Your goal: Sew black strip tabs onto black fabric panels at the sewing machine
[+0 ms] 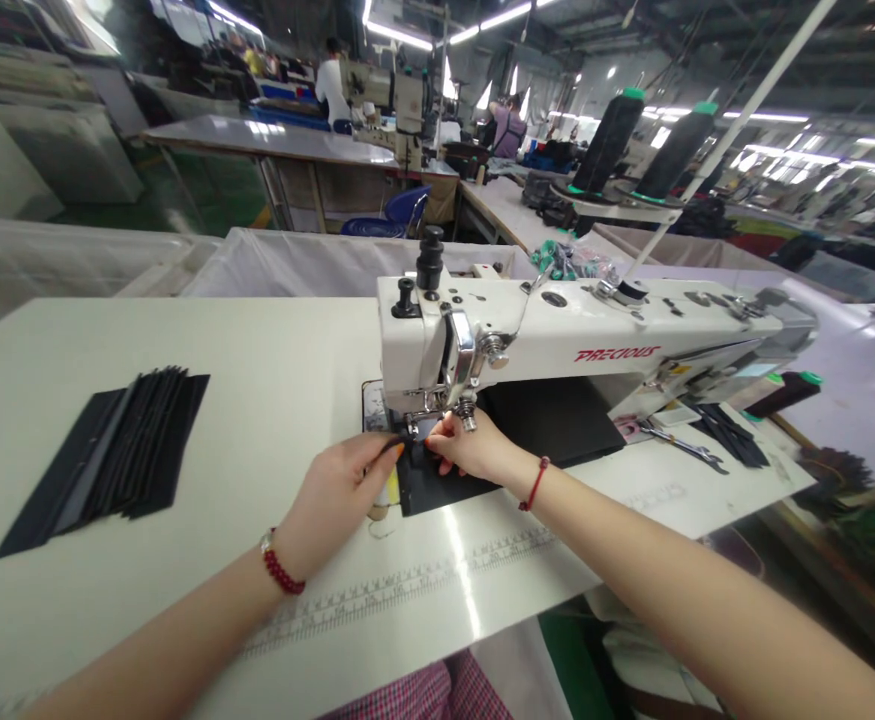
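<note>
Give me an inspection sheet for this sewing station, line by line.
Surface: white table, printed ruler along the near edge.
Job's things: black fabric piece under the head of the sewing machine; stack of black strips at left.
Clutter: metal tool and black scraps at right.
Hands: left hand pinches the piece's left edge; right hand presses fingertips on it.
Cables: nothing seen.
Surroundings: black thread cones behind; people at far tables.

Left hand (pixel 336 500) pinches shut; right hand (pixel 471 450) lies palm-down, fingertips nearly meeting.
</note>
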The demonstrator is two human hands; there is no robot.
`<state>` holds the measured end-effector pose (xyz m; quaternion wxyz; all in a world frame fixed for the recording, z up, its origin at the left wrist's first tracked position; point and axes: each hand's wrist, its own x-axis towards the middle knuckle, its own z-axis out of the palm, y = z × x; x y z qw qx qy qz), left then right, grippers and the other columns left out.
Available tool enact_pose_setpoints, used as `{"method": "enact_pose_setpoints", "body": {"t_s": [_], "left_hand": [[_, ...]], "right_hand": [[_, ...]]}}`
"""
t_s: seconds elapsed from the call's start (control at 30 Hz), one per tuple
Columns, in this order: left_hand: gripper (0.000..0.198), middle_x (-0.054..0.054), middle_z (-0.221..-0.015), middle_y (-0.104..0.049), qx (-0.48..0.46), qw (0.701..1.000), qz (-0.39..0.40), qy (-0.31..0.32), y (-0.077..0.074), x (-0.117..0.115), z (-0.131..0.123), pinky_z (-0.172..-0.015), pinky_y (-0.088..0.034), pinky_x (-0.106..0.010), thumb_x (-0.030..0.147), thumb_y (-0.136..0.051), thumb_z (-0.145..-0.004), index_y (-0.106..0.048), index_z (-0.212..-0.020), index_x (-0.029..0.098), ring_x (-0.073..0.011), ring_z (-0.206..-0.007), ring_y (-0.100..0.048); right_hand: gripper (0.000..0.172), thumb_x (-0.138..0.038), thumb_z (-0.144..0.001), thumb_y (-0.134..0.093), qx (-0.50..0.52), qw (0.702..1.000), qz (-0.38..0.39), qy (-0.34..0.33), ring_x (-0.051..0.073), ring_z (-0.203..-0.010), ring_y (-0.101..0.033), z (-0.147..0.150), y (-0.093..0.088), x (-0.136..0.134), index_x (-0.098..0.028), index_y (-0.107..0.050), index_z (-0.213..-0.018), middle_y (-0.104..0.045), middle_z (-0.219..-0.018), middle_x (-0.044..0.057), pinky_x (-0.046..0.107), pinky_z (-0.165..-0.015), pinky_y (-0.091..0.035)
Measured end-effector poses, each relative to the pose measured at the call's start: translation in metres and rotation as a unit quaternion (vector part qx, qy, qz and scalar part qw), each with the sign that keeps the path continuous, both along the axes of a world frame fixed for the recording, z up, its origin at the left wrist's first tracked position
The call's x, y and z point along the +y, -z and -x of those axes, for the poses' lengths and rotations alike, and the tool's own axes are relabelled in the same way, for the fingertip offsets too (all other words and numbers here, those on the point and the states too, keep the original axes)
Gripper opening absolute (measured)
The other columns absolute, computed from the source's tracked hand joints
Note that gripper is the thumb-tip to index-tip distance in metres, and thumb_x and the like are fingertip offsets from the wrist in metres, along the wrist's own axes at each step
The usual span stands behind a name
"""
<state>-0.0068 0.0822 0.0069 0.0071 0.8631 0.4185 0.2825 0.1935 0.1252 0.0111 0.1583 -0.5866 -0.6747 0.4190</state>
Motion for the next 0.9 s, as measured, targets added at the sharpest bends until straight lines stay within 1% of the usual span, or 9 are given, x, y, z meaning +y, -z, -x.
{"method": "enact_pose_setpoints", "body": {"t_s": [0.1, 0.23, 0.33, 0.37, 0.47, 0.57, 0.77, 0.83, 0.9], "left_hand": [[0.027, -0.008, -0.107, -0.068, 0.020, 0.998, -0.014, 0.055, 0.005, -0.005, -0.003, -0.084, -0.055, -0.028, 0.022, -0.037, -0.098, -0.059, -0.112, 0.013, -0.0162, -0.093, -0.066], [0.031, -0.016, -0.115, -0.065, 0.076, 0.990, -0.044, 0.109, 0.010, -0.013, -0.006, -0.082, -0.057, -0.038, 0.008, -0.036, -0.093, -0.060, -0.112, 0.007, -0.0247, -0.099, -0.065], [0.033, -0.020, -0.116, -0.064, 0.105, 0.986, -0.061, 0.115, 0.011, -0.017, -0.007, -0.077, -0.059, -0.040, 0.001, -0.035, -0.088, -0.059, -0.111, 0.004, -0.0285, -0.100, -0.065], [0.033, -0.020, -0.115, -0.064, 0.111, 0.985, -0.064, 0.114, 0.011, -0.017, -0.008, -0.077, -0.059, -0.041, 0.001, -0.035, -0.088, -0.059, -0.110, 0.003, -0.0288, -0.100, -0.065], [0.034, -0.019, -0.115, -0.064, 0.124, 0.984, -0.072, 0.105, 0.012, -0.019, -0.008, -0.077, -0.059, -0.040, 0.000, -0.034, -0.088, -0.059, -0.110, 0.004, -0.0284, -0.101, -0.064], [0.032, -0.018, -0.116, -0.063, 0.133, 0.984, -0.072, 0.091, 0.015, -0.020, -0.008, -0.080, -0.059, -0.040, 0.002, -0.037, -0.089, -0.058, -0.112, 0.005, -0.0276, -0.103, -0.063], [0.028, -0.016, -0.117, -0.062, 0.081, 0.993, -0.047, 0.068, 0.013, -0.012, -0.007, -0.083, -0.058, -0.040, 0.013, -0.040, -0.093, -0.058, -0.113, 0.006, -0.0264, -0.105, -0.062], [0.028, -0.014, -0.115, -0.064, 0.026, 0.998, -0.016, 0.053, 0.011, -0.007, -0.006, -0.083, -0.058, -0.038, 0.016, -0.040, -0.094, -0.058, -0.115, 0.008, -0.0241, -0.103, -0.063], [0.026, -0.009, -0.110, -0.066, -0.054, 0.997, 0.050, 0.030, 0.009, -0.003, -0.005, -0.083, -0.057, -0.033, 0.020, -0.043, -0.095, -0.061, -0.113, 0.013, -0.0199, -0.098, -0.065]], "right_hand": [[0.014, -0.016, -0.083, -0.053, -0.003, 1.000, 0.000, -0.004, 0.010, -0.048, -0.062, 0.005, 0.000, 0.001, -0.014, -0.059, -0.071, -0.063, -0.058, 0.001, 0.014, -0.039, -0.040], [0.014, -0.018, -0.083, -0.056, -0.039, 0.998, -0.055, -0.009, 0.013, -0.052, -0.063, 0.003, -0.008, -0.005, -0.014, -0.061, -0.071, -0.064, -0.060, 0.002, 0.018, -0.046, -0.045], [0.008, -0.021, -0.083, -0.062, -0.080, 0.987, -0.137, -0.005, 0.021, -0.080, -0.066, -0.004, -0.013, -0.018, -0.014, -0.065, -0.086, -0.069, -0.087, 0.010, 0.029, -0.069, -0.051], [0.013, -0.022, -0.083, -0.064, -0.088, 0.982, -0.168, -0.013, 0.023, -0.092, -0.063, -0.008, -0.012, -0.023, -0.016, -0.065, -0.094, -0.067, -0.100, 0.011, 0.033, -0.078, -0.050], [0.016, -0.024, -0.089, -0.060, -0.117, 0.942, -0.300, -0.093, 0.022, -0.111, -0.055, -0.016, -0.004, -0.032, -0.022, -0.064, -0.104, -0.061, -0.120, 0.007, 0.033, -0.090, -0.045], [0.017, -0.025, -0.095, -0.050, -0.151, 0.884, -0.408, -0.173, 0.018, -0.105, -0.058, -0.020, 0.007, -0.033, -0.021, -0.066, -0.098, -0.064, -0.117, 0.004, 0.029, -0.084, -0.047], [0.013, -0.017, -0.093, -0.052, -0.193, 0.855, -0.424, -0.226, 0.019, -0.091, -0.062, -0.019, 0.005, -0.026, -0.017, -0.066, -0.091, -0.068, -0.107, 0.006, 0.029, -0.069, -0.048], [0.015, -0.018, -0.094, -0.051, -0.210, 0.847, -0.434, -0.226, 0.018, -0.088, -0.062, -0.019, 0.003, -0.024, -0.017, -0.066, -0.090, -0.068, -0.104, 0.005, 0.029, -0.067, -0.048], [0.016, -0.018, -0.094, -0.050, -0.212, 0.843, -0.442, -0.221, 0.019, -0.087, -0.062, -0.019, 0.004, -0.023, -0.017, -0.066, -0.091, -0.069, -0.100, 0.005, 0.030, -0.066, -0.047]]}}
